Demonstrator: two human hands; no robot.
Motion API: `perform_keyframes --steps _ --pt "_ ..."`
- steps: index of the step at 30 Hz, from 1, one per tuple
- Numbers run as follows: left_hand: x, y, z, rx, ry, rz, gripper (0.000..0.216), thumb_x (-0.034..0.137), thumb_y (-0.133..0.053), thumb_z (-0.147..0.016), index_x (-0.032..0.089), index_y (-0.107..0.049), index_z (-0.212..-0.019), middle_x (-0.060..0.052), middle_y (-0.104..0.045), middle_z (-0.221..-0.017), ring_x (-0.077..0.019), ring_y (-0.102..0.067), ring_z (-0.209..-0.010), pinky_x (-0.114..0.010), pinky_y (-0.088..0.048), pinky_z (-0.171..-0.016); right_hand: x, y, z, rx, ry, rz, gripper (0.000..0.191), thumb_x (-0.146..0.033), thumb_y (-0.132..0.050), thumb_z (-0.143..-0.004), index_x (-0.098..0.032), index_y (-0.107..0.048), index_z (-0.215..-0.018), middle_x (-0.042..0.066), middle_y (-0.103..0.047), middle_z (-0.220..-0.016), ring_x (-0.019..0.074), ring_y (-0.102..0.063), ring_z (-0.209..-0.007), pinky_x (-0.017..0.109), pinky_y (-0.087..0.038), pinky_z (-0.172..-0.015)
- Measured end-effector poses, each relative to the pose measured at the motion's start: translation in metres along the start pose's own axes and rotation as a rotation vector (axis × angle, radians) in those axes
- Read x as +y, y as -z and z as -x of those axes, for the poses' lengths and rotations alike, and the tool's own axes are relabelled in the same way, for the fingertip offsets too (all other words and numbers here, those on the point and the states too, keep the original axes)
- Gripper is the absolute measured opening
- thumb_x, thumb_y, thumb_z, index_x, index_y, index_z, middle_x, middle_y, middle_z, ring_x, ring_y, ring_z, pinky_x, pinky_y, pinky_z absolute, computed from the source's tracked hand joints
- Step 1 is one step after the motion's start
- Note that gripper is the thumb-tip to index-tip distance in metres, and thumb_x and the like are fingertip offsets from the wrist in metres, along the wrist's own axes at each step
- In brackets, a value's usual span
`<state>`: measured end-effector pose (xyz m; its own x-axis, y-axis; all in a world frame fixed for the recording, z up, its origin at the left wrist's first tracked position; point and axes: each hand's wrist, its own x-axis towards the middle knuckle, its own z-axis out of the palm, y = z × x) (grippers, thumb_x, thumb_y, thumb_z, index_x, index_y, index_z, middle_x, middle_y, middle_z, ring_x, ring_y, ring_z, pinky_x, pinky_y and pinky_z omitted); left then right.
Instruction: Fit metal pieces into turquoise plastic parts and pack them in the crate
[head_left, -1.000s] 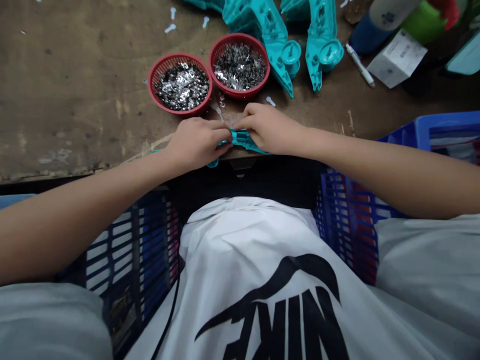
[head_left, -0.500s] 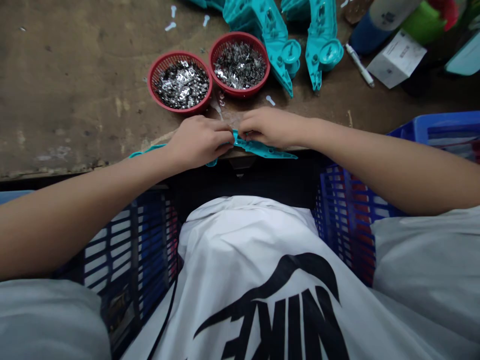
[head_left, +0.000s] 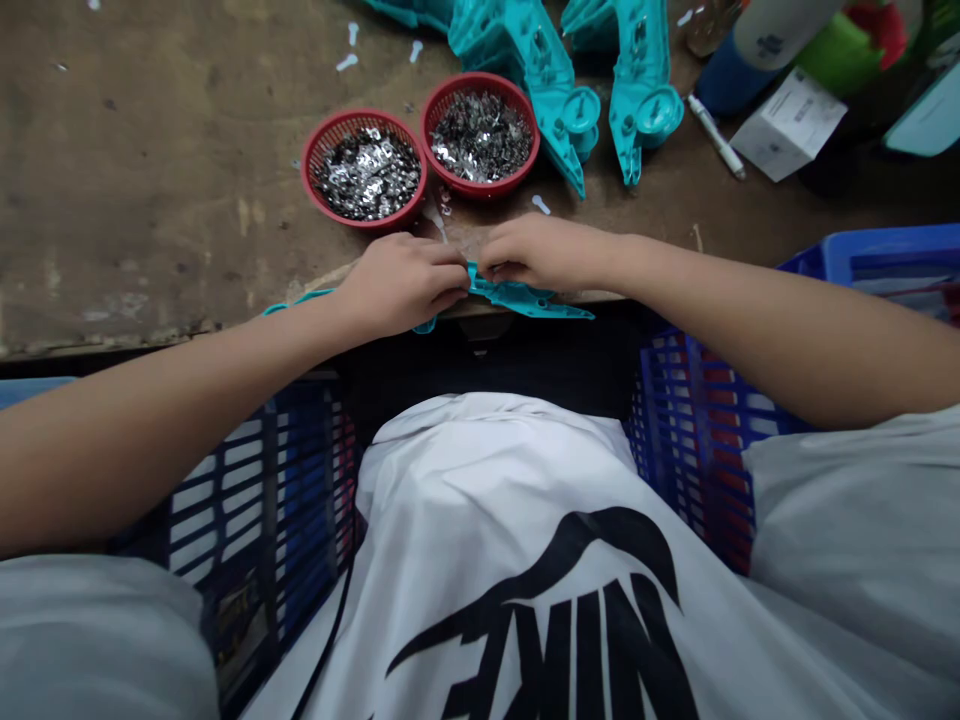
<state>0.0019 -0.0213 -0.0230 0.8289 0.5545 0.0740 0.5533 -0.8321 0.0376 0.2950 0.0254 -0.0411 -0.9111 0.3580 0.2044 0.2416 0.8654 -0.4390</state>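
Note:
A long teal plastic part [head_left: 531, 299] lies along the table's near edge, under both hands. My left hand [head_left: 409, 282] is closed over its middle, the fingers curled down onto it. Close beside it, my right hand [head_left: 529, 252] has its fingertips bunched together at the part's upper side; whatever they may pinch is hidden. Just beyond the hands stand two red baskets, the left basket [head_left: 309, 192] and the right basket [head_left: 480, 187], both full of small shiny metal pieces [head_left: 371, 175].
More teal plastic parts [head_left: 547, 90] lie at the back. At right are a white marker [head_left: 716, 138], a small white box [head_left: 789, 125] and a blue-and-white bottle [head_left: 739, 65]. Blue crates [head_left: 686, 430] flank my lap. Small white pieces [head_left: 346, 62] dot the wooden table [head_left: 172, 180].
The hands and the teal part stay almost in place, with the right fingers shifting only slightly. The camera view has tilted a little.

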Motion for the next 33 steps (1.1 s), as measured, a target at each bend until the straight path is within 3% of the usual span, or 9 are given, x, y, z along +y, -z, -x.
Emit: perform_keyframes --steps 7,15,23,33 --pt "0.001 -0.002 0.0 -0.009 0.045 0.016 0.037 0.037 -0.058 -0.119 0.028 -0.094 -0.119 -0.012 -0.089 -0.12 -0.0314 -0.085 -0.104 -0.046 -0.061 -0.094 0.003 -0.005 -0.001 0.035 -0.034 -0.036 0.022 -0.022 -0.062 -0.12 -0.016 -0.082 -0.118 0.008 -0.078 -0.117 0.021 -0.067 -0.104 0.034 -0.048 -0.096" --pt "0.0 -0.003 -0.001 -0.007 0.066 0.036 0.035 0.037 -0.06 -0.116 0.03 -0.093 -0.117 -0.011 -0.09 -0.118 -0.0315 -0.085 -0.104 -0.046 -0.061 -0.093 -0.004 0.007 0.001 -0.036 -0.112 0.061 0.028 -0.022 -0.057 -0.122 -0.016 -0.084 -0.129 0.01 -0.082 -0.124 0.0258 -0.07 -0.116 0.039 -0.047 -0.102" --pt "0.005 0.007 -0.003 -0.036 0.046 0.011 0.036 0.034 -0.058 -0.117 0.028 -0.094 -0.118 -0.012 -0.09 -0.119 -0.0305 -0.084 -0.102 -0.045 -0.061 -0.091 0.006 -0.002 0.003 -0.039 -0.031 0.152 0.033 -0.03 -0.055 -0.124 -0.02 -0.084 -0.137 0.013 -0.077 -0.138 0.0313 -0.067 -0.13 0.046 -0.049 -0.11" --pt "0.005 0.012 -0.002 -0.063 0.014 -0.015 0.042 0.037 -0.052 -0.122 0.027 -0.093 -0.12 -0.013 -0.09 -0.124 -0.0304 -0.085 -0.104 -0.044 -0.06 -0.089 0.006 0.004 0.008 -0.04 -0.059 0.139 0.031 -0.033 -0.062 -0.123 -0.019 -0.084 -0.138 0.012 -0.076 -0.135 0.0284 -0.069 -0.12 0.04 -0.048 -0.1"
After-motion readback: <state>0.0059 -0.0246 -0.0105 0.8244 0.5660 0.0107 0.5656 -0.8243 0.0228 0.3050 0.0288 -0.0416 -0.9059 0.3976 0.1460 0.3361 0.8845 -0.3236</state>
